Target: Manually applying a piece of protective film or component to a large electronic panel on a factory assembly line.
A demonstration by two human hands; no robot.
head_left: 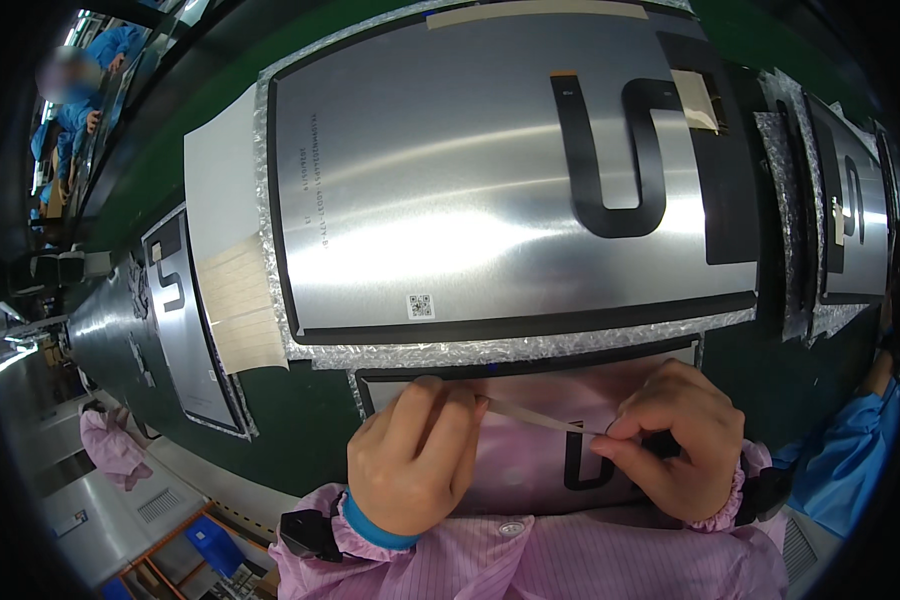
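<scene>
**Tan strip (538, 416) drawn between two hands, above the near panel (525, 465)**

The left hand (407, 462) is closed on one end of the strip, its fingers curled. The right hand (678, 440) pinches the other end between thumb and forefinger, its remaining fingers bent. The strip spans the gap between them in front of the person's body, over the near panel, which is partly covered by both hands and wrists. Whether any of it touches the panel cannot be told from this view.

Beyond lies a larger-looking silver panel (440, 170) on bubble wrap (510, 350), and to its left more pale tan strips (240, 305) lie side by side. All this rests on a green tabletop (290, 450).

Good handling here seems to call for an even, light pull: the strip looks thin and pliable, so slack could let it curl or twist, while a hard tug might stretch or tear it. Holding only the very ends would spare the middle from finger contact. Its right end sits lower in the view, so the hands should watch its angle. Wrists and sleeves are best held clear of the black curved piece (574, 465) on the near panel.
</scene>
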